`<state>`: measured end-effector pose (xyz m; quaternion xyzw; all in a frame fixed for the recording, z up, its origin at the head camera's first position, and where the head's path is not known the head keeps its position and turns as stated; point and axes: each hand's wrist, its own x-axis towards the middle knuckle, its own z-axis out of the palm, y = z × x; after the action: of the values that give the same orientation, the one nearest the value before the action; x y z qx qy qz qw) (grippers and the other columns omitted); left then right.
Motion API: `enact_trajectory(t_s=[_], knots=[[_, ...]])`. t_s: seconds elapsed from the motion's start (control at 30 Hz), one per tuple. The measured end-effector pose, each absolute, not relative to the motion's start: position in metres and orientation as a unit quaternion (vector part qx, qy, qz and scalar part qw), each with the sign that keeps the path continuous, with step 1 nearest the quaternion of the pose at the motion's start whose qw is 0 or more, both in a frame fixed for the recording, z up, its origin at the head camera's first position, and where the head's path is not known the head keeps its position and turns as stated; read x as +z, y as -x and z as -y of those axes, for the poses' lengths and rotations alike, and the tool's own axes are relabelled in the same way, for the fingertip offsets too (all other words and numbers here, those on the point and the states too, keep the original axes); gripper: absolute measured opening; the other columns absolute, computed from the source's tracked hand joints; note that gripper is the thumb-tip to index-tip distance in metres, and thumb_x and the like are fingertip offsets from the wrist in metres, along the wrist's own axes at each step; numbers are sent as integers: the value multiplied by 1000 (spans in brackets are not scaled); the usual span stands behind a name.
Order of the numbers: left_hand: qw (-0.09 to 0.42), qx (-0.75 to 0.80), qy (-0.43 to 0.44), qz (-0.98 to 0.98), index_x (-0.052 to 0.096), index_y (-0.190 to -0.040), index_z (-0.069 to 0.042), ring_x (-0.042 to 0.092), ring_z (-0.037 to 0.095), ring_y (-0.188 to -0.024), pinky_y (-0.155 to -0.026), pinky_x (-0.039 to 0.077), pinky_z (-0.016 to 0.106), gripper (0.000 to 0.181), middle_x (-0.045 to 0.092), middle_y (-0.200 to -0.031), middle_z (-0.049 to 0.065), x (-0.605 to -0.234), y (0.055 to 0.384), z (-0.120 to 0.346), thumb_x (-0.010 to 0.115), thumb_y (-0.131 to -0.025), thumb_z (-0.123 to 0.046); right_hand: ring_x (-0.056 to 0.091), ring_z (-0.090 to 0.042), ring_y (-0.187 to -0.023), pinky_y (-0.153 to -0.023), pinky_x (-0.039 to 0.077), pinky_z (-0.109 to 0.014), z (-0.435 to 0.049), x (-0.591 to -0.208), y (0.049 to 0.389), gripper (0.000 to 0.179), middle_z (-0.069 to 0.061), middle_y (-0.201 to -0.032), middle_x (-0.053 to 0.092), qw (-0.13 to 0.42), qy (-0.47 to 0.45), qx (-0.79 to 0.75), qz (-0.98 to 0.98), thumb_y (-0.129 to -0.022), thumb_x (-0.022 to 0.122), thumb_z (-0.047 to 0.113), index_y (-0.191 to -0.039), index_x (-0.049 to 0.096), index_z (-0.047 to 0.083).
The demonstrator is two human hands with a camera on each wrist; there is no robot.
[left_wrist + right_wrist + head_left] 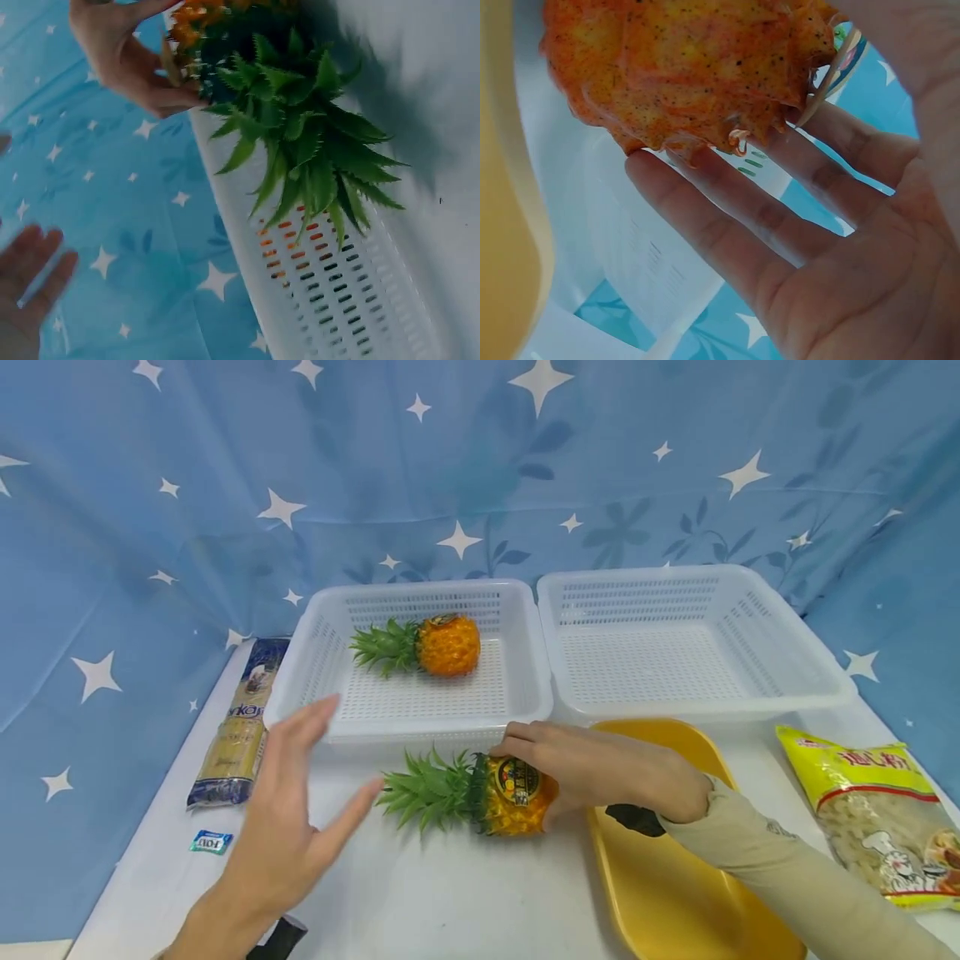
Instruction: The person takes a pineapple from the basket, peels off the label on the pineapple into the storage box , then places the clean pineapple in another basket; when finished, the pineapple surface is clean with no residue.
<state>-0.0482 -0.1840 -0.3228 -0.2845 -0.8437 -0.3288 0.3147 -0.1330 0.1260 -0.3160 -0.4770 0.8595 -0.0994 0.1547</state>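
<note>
Front pineapple [517, 818]: horiz., before L basket [435, 727]; whether touching table [465, 902], can't tell.
R hand [592, 768]: fingers + thumb clamped on its body.
L hand [288, 827]: apart, fingers spread, near leaves [431, 793].
Grip step: prob. gripping; next move calls for steady hold, leaves seem prickly.
Table: white, w/ yellow tray [637, 877].
Curtain [420, 468]: blue, starry, behind.

A pineapple [495, 802] with rough, knobbly skin and spiny-edged leaves lies on a smooth, matt white worktop [465, 902], beside a smooth yellow plastic tray [652, 893] with a soft sheen. Behind stand two slotted baskets [412, 727] in white plastic, flanked by a pasta packet [232, 739] and a yellow-topped bag [873, 818], both in shiny, printed plastic film. A creased cloth curtain [420, 468] and a matt fabric sleeve [787, 877] complete the textures.
</note>
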Motion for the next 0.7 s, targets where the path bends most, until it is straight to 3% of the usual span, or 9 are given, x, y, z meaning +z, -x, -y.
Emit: enact_trajectory(t_s=[0.07,0.17,0.3,0.43,0.7], knots=[[313,-307,391,810,51,-145,8,59,33,-121,-112,44,26,64,56,-138,24,-327,50,171,61,-106,-42,58,-26,-128,-108,50,-43,-127,-317,132,88,-8,-143,55,149,477,-102,-860,-74,98,22,-147,54,3],[257,-248,469,808,55,-144,2,62,30,-121,-105,52,35,58,59,-137,17,-337,56,159,61,-106,-41,56,-28,-132,-110,49,-44,-127,-318,131,88,-9,-149,53,141,478,-109,-860,-73,99,22,-147,54,4],[184,-148,459,857,53,-149,-4,58,30,-128,-104,52,45,68,56,-143,15,-357,69,153,71,-99,-47,55,-28,-134,-111,48,-45,-127,-319,130,89,-10,-153,51,137,478,-111,-860,-74,99,22,-148,53,5],[141,-115,427,886,53,-148,-5,56,32,-129,-106,50,49,75,54,-144,18,-374,79,152,80,-92,-45,52,-31,-138,-113,46,-48,-128,-320,128,92,-12,-156,48,139,475,-111,-862,-74,98,24,-150,52,4],[94,-151,399,900,48,-153,-11,57,29,-129,-105,51,48,72,53,-145,13,-388,88,154,73,-97,-50,55,-30,-134,-110,48,-47,-128,-325,128,90,-10,-153,50,135,476,-120,-861,-74,98,25,-149,52,5]])
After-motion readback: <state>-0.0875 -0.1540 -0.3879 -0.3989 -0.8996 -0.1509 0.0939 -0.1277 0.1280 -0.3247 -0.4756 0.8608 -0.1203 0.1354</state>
